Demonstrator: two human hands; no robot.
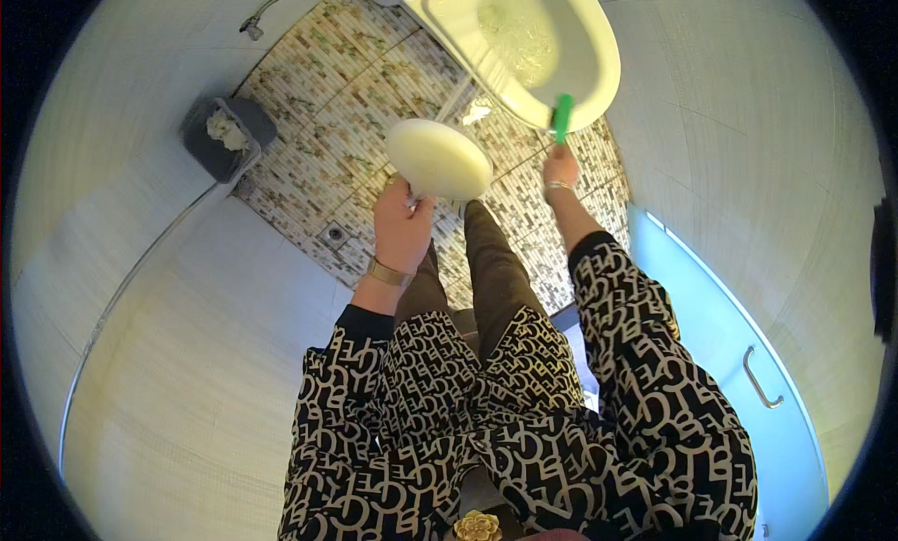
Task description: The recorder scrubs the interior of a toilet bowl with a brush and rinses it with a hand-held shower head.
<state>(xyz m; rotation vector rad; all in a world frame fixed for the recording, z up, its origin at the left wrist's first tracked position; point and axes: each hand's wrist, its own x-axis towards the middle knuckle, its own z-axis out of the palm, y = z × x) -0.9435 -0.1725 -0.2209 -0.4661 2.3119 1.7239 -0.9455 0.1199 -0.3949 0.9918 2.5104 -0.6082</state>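
My left hand (404, 228), with a watch on the wrist, is closed on the near edge of a smooth, off-white, rounded plastic thing (438, 159). Its kind does not show; it is held above the floor, short of the toilet. In my right hand (560, 167) is a green-handled brush (562, 118), its handle upright by the front rim of the toilet bowl (606, 69). The brush's other end is hidden. Foamy or rippled water (524, 45) shows inside the bowl.
A grey bin (210, 141) with crumpled white paper stands at the left wall. Beside the toilet lies a white scrap (477, 110) on the patterned tile floor (318, 92). There is a floor drain (334, 233), a hose sprayer (251, 27) and a pale-blue door (720, 354) with a metal handle.
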